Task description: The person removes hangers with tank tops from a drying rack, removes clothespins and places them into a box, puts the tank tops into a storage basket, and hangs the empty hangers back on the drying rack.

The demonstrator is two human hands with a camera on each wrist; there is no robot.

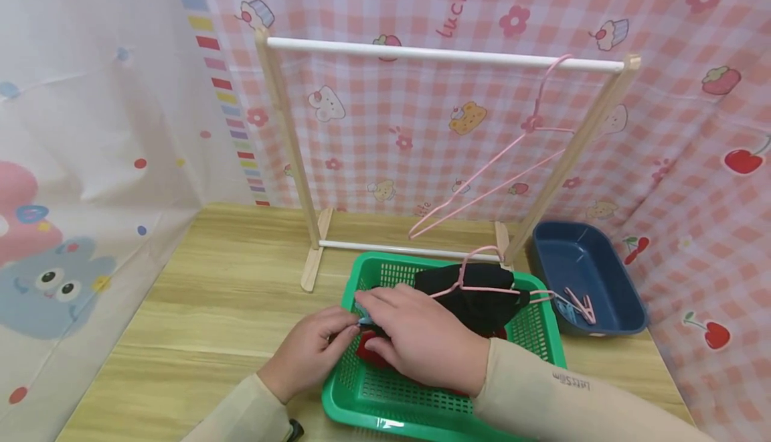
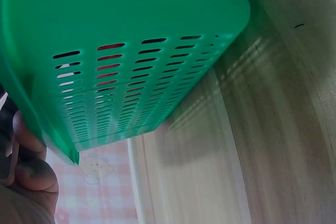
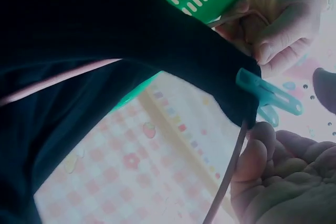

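Observation:
A black garment [image 1: 470, 301] lies over the green basket [image 1: 412, 422] on a pink clothes hanger [image 1: 461, 282]. A light blue clothespin [image 3: 270, 95] bites the garment's edge in the right wrist view. My left hand [image 1: 313, 348] is at the basket's left rim, thumb and finger pinching the pink wire of the hanger beside that edge. Over the basket, my right hand [image 1: 421, 341] reaches across the garment. Its curled fingertips pinch the garment's corner just below the clothespin in the right wrist view. In the head view this hand hides much of the garment's left end.
Behind the basket stands a wooden rack with a white bar [image 1: 446, 55], where another pink hanger [image 1: 482, 171] hangs. A blue basin [image 1: 587, 268] sits at the right, with pink and blue clothespins [image 1: 581, 307] by its near edge. Red cloth [image 1: 370, 351] lies inside the basket.

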